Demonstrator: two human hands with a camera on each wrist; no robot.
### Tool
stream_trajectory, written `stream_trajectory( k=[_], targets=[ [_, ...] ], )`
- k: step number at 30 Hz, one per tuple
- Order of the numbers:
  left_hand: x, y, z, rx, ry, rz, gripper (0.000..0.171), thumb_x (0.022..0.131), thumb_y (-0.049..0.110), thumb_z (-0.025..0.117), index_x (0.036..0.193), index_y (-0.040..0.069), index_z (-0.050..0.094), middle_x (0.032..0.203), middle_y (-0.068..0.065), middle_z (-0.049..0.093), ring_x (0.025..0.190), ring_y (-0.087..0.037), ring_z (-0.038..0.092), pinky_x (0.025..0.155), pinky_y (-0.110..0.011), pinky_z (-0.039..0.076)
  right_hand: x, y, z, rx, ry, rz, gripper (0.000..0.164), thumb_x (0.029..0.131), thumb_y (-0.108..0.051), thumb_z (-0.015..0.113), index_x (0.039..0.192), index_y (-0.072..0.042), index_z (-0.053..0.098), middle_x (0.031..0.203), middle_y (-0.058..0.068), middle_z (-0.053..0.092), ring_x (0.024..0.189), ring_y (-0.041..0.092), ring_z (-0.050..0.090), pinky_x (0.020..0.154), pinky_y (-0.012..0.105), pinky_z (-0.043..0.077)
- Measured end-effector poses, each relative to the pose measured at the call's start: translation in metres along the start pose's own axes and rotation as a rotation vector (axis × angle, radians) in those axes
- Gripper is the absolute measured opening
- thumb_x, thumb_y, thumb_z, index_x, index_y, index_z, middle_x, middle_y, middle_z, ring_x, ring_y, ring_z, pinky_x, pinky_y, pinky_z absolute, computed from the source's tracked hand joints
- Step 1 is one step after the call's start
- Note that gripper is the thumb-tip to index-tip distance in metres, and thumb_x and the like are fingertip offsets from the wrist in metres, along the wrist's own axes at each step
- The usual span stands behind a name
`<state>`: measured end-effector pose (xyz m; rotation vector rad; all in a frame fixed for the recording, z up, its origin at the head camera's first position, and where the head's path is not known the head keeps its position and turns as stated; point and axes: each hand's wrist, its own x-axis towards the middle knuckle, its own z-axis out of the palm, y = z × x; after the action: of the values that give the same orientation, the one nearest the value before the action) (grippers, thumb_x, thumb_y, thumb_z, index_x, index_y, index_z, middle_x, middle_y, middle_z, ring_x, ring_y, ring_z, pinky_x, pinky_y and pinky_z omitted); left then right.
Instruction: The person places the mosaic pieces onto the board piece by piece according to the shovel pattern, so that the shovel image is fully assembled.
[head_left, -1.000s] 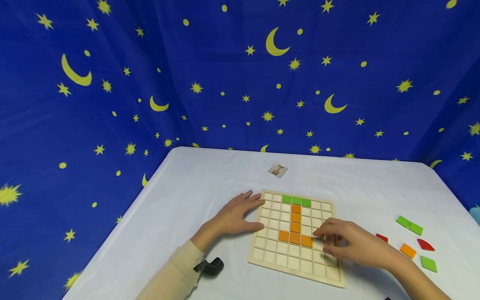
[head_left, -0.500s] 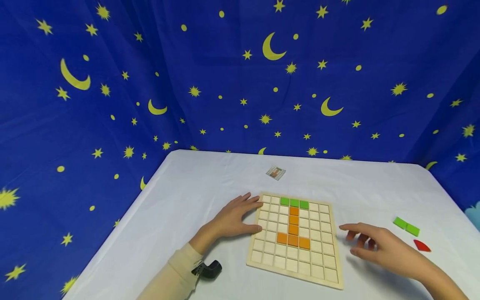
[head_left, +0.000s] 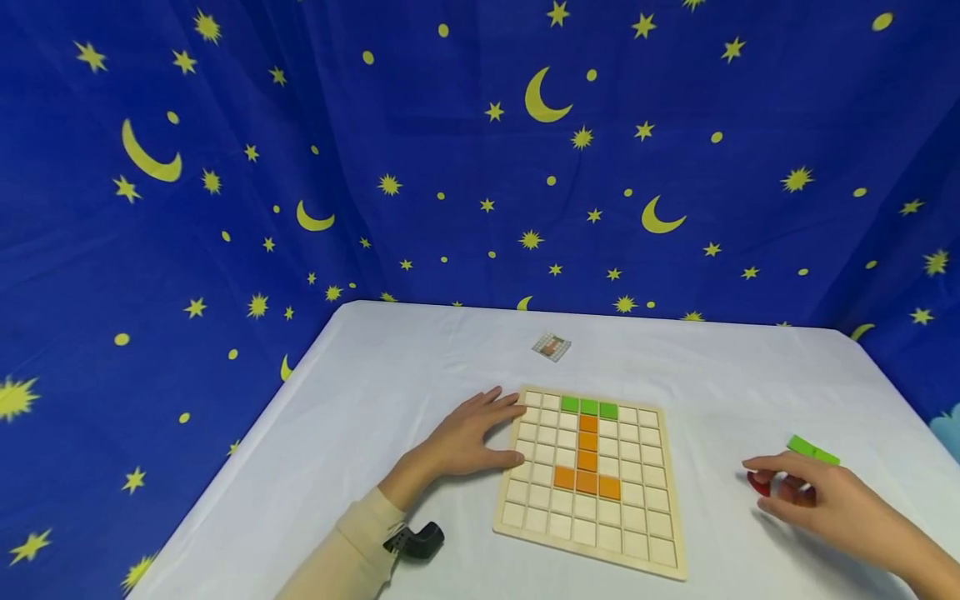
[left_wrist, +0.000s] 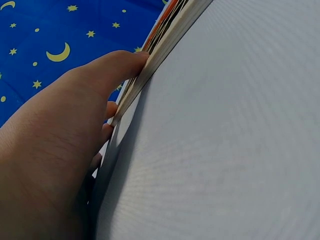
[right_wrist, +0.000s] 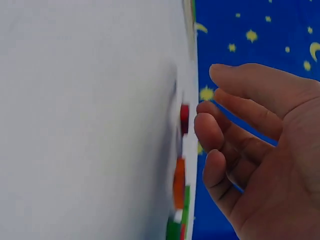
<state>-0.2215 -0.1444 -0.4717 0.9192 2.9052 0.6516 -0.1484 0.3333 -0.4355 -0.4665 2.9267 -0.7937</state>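
A square wooden grid board [head_left: 637,546] lies on the table, with green tiles [head_left: 589,407] in its far row and orange tiles [head_left: 587,460] forming an upside-down T below them. My left hand [head_left: 461,437] rests at the board's left edge, fingers spread; in the left wrist view its thumb touches the rim. Off to the board's right, my right hand [head_left: 825,496] hovers over loose pieces with its fingers loosely bent. Just beyond those fingertips in the right wrist view is a red piece [right_wrist: 185,118], apart from them on the table. Nothing is in that hand.
Two green tiles [head_left: 813,450] lie behind the right hand. An orange tile [right_wrist: 179,183] shows lower down in the right wrist view. A small card with a grid picture [head_left: 551,347] lies beyond the board. A blue star-patterned curtain [head_left: 450,125] surrounds the white table [head_left: 420,358].
My right hand has moved from the board's right side out over the loose pieces. The left hand stays at the board's edge. The tiles on the board look the same.
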Motion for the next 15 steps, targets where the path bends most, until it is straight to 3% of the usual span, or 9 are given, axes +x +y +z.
stream_trajectory(
  k=[8, 15],
  targets=[
    [0.002, -0.002, 0.002, 0.011, -0.005, 0.003, 0.079, 0.080, 0.074, 0.054, 0.146, 0.033, 0.041, 0.154, 0.014, 0.027, 0.144, -0.015, 0.012, 0.115, -0.044, 0.016, -0.011, 0.024, -0.007, -0.059, 0.040, 0.082, 0.047, 0.076, -0.028, 0.082, 0.117, -0.011, 0.067, 0.091, -0.004, 0.063, 0.063, 0.003, 0.047, 0.050, 0.022, 0.042],
    [0.002, -0.003, 0.003, 0.019, 0.002, 0.009, 0.078, 0.081, 0.073, 0.053, 0.146, 0.032, 0.042, 0.154, 0.013, 0.027, 0.144, -0.016, 0.013, 0.115, -0.046, 0.017, -0.013, 0.037, -0.013, -0.146, -0.023, 0.161, 0.052, 0.074, -0.033, 0.082, 0.116, -0.006, 0.067, 0.083, -0.002, 0.054, 0.064, 0.007, 0.040, 0.050, 0.023, 0.033]
  ],
)
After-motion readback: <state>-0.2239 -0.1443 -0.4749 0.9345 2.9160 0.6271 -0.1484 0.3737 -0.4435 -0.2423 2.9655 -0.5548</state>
